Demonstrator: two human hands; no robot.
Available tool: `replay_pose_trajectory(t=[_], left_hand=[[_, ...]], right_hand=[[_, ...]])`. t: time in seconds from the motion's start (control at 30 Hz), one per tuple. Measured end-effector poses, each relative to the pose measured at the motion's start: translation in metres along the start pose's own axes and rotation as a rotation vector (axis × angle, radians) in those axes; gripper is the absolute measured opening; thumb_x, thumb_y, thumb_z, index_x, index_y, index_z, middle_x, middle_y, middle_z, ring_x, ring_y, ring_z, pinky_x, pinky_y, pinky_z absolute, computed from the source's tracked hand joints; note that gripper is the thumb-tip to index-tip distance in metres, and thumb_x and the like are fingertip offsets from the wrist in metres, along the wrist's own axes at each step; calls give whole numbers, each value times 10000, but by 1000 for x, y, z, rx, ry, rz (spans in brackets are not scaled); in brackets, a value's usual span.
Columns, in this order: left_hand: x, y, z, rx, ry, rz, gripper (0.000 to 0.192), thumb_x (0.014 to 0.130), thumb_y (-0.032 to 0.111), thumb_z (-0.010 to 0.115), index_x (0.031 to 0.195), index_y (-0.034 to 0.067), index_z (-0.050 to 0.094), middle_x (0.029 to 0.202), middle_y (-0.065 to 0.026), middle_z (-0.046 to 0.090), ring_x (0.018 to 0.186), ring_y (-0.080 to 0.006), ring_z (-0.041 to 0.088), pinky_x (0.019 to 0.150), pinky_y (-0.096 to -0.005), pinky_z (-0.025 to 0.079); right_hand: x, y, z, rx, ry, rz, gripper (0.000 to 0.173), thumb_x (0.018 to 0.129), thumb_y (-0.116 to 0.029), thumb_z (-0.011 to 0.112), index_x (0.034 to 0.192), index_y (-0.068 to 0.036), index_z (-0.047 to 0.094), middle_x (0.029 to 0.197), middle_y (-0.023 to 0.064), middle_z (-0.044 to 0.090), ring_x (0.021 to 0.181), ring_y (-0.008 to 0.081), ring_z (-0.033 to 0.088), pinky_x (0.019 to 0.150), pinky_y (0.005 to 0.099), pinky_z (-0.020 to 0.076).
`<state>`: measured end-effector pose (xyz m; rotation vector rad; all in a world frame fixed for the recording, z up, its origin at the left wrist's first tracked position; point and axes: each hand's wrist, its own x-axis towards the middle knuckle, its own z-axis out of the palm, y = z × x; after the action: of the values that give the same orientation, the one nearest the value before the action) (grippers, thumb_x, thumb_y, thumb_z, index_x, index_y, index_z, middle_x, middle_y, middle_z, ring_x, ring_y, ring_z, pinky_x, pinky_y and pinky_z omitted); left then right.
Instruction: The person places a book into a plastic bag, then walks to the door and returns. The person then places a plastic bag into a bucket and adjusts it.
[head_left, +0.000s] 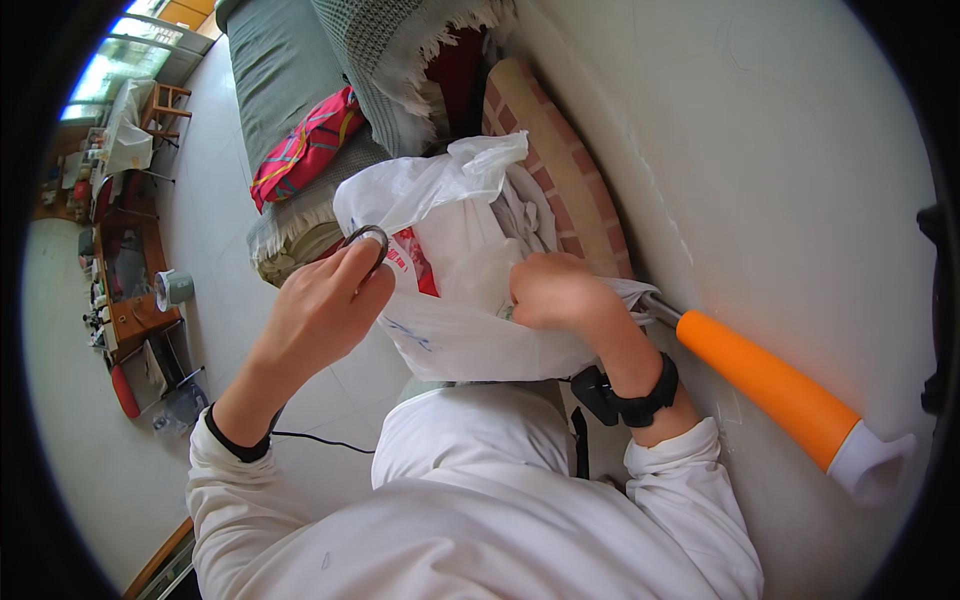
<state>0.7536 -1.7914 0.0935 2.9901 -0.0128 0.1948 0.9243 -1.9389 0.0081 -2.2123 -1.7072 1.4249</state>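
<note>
A large white plastic bag stands open before me, with more white plastic and a red-printed piece inside it. My left hand is raised at the bag's left edge and pinches a dark looped ring or coil; its exact kind is unclear. My right hand reaches into the bag's right part, fingers curled down, and whether they grip anything is hidden. Greyish cloth shows at the bag's far right. Just right of my right hand, a handle with an orange grip and a white end leans near the wall.
Beyond the bag is a sofa or bed with a grey-green cover and a pink patterned cloth. A brick-patterned roll or panel leans by the wall. A black cable crosses the tiled floor. Desk and bin stand left.
</note>
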Motion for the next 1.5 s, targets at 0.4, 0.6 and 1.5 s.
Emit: replay_pose_trajectory(t=[0.4,0.6,1.5], left_hand=[[-12,28,-14,-209,-20,163,103,630,-10,567,683,-12,479,718,-90,443,559,-180,485,424,-273,427],[-15,37,-14,-291,101,193,132,592,-63,570,697,-51,493,728,-103,442,510,-176,455,405,-264,411],[13,0,7,-1346,285,-757,178,746,42,534,914,1,575,687,14,575,518,-14,438,435,-168,353]], right_hand=[[-3,26,43,73,282,-35,433,618,25,581,1044,-39,540,965,193,538,928,357,527,806,370,433],[-12,41,6,163,1002,-57,313,654,63,534,965,30,542,881,161,546,744,313,553,648,344,443],[-97,-31,-37,1676,1037,-77,324,657,-49,597,942,57,487,670,111,557,512,163,531,408,257,404]])
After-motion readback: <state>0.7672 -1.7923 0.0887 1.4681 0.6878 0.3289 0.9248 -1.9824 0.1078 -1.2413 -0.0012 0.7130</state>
